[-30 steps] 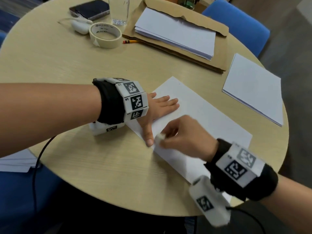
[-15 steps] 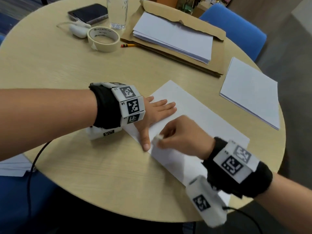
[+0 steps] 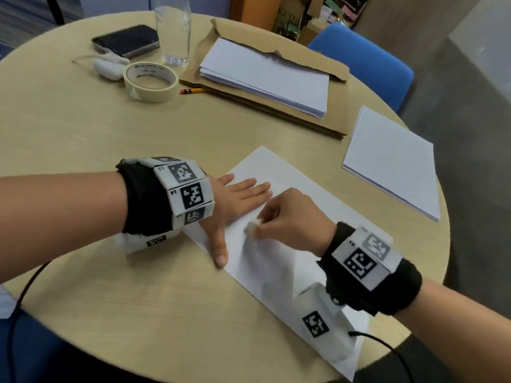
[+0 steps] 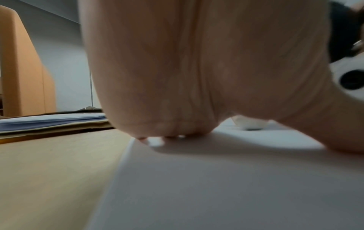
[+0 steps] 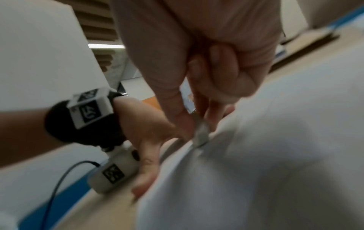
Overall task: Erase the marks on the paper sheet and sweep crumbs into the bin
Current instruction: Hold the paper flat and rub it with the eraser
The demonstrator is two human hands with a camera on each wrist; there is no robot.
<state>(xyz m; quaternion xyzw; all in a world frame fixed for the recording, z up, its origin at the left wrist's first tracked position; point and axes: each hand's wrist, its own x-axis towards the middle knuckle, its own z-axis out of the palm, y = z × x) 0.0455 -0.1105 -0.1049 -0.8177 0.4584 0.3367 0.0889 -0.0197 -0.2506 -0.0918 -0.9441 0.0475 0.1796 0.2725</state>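
My left hand (image 3: 237,200) lies flat, fingers straight, pinning the white paper sheet (image 3: 301,217) on the round wooden counter (image 3: 110,128); my right hand (image 3: 293,219) pinches a small white eraser (image 3: 253,224) against the sheet's near-left part.

Near half open, far half cluttered
Bare table (image 3: 83,150) is seen left of the paper sheet (image 3: 301,186); the far side is blocked by tape roll (image 3: 150,81), glass (image 3: 172,31), phone (image 3: 125,41), paper stack (image 3: 265,76), and loose sheets (image 3: 392,158) at right.
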